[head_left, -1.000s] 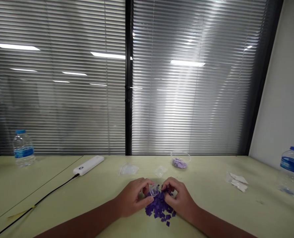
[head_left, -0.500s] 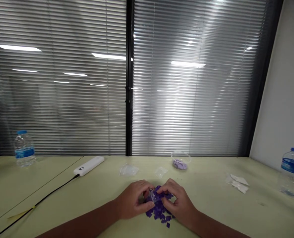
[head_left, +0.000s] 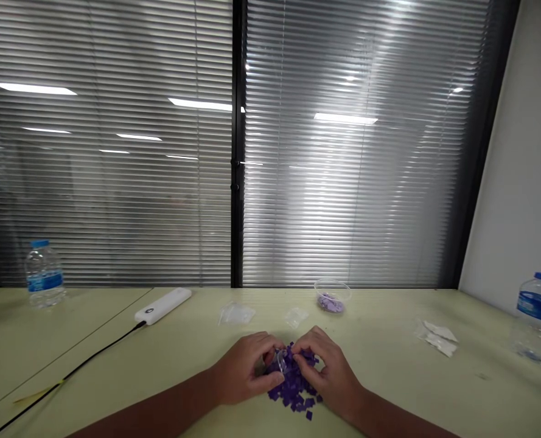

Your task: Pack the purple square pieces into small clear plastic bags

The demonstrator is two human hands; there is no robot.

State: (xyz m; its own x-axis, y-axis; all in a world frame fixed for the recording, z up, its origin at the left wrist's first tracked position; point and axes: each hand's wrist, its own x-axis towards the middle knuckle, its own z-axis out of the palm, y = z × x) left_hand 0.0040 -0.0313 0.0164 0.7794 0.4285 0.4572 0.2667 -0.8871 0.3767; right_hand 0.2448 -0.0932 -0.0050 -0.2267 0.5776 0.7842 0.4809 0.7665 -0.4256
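Note:
Purple square pieces (head_left: 297, 384) lie in a loose pile on the table between my hands. My left hand (head_left: 247, 368) is curled around a small clear plastic bag (head_left: 282, 360), its opening facing the pile. Thumb and fingertips grip the bag's edges. On the pile's other side, my right hand (head_left: 327, 368) has thumb and index finger pinched together over the pieces, close to the bag. Whatever is between those fingertips is too small to make out.
Behind my hands stand a clear round tub (head_left: 331, 296) of pale purple pieces and flat clear bags (head_left: 237, 313). A white power bank (head_left: 164, 305) with a black cable lies left. Water bottles (head_left: 45, 277) stand at both sides. White scraps (head_left: 440, 336) lie right.
My right thumb and index finger have closed into a pinch and drawn slightly right, away from the bag's mouth. My left hand stays in place with the bag.

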